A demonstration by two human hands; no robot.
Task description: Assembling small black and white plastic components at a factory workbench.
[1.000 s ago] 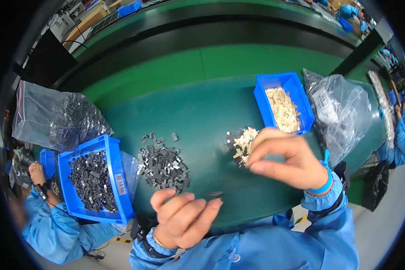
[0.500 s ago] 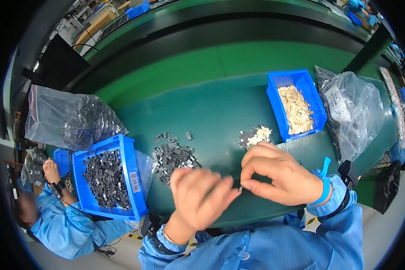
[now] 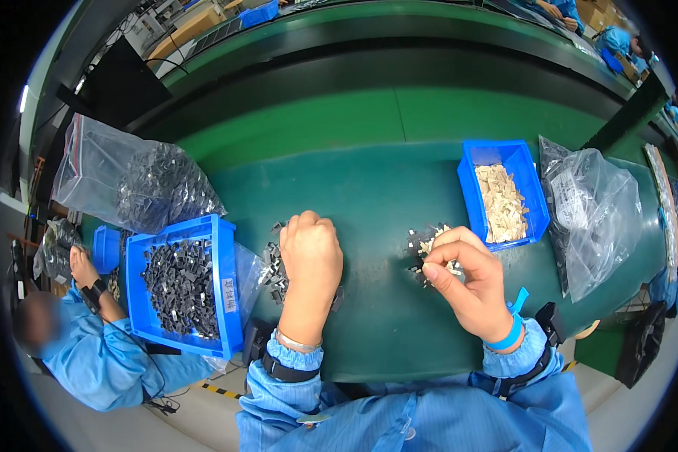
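Note:
My left hand reaches over a pile of small black plastic parts, hiding much of it. Its fingers curl down and away, so whatever they hold, if anything, is hidden. To the right, my right hand is raised just on the near side of a small heap of cream-coloured flat pieces, which has dark parts along its left side. Thumb and forefinger are pinched together there; anything between them is too small to make out.
A blue bin of black parts stands at left, with a clear bag of dark parts behind it. At right are a blue bin of cream pieces and another plastic bag. A co-worker sits at far left.
My left hand has left my right hand's fingertips and moved away to the black pile. My right hand stays pinched, now turned more upright beside the cream heap. The whole view has shifted slightly.

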